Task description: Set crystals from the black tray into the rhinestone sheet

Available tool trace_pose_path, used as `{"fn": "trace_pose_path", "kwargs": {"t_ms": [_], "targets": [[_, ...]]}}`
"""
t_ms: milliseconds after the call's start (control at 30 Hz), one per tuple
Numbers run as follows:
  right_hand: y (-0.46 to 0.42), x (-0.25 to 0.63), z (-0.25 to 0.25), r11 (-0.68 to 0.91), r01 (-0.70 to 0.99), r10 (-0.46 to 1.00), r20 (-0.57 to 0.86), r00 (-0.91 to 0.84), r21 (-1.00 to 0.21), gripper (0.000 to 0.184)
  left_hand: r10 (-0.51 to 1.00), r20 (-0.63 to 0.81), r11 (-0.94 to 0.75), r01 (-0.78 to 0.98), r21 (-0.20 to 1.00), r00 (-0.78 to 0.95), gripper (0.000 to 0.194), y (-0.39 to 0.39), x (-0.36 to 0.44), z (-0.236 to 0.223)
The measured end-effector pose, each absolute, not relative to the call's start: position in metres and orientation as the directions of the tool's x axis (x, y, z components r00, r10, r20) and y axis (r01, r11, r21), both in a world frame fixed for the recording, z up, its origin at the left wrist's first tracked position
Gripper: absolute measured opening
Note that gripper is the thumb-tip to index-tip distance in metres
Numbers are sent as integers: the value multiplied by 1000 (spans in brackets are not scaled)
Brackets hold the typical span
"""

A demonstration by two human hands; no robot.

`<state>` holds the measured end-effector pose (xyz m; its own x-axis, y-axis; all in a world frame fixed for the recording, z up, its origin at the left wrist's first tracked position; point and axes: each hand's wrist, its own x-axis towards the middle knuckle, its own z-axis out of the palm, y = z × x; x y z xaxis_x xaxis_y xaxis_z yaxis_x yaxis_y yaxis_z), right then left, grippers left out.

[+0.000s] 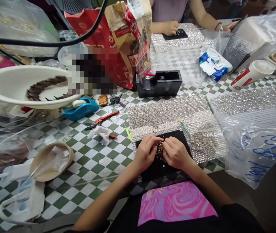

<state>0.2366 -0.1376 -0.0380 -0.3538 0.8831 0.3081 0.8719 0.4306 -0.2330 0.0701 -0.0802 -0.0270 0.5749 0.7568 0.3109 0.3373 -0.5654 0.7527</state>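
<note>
My left hand [147, 153] and my right hand [175, 152] meet low in the middle of the view, fingers curled and pinching at a cluster of gold rhinestones [160, 152] between them. Both hands rest over a black pad [152, 172] with a few loose stones on it. Directly beyond the pad lies a large silver rhinestone sheet [169, 116]. Part of the cluster is hidden by my fingers, so its exact shape cannot be seen.
Red-handled snips [101, 119] and a blue tape dispenser [79, 108] lie left on the checkered tablecloth [84, 163]. A black tape dispenser [159, 83] stands ahead. Across the table, a co-worker's hand [170, 28] works on another silver sheet. A white basin [18, 84] sits far left.
</note>
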Motion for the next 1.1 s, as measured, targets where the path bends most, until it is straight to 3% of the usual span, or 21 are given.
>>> {"fn": "trace_pose_path", "kwargs": {"t_ms": [400,1100], "targets": [[-147,245,-23,529,821,802,444,-400,-215,24,776,287,-527,329,783,562,24,-78,70,-26],[-148,247,-24,533,766,796,518,-312,-358,27,781,265,-510,332,793,566,24,-78,69,-25]]}}
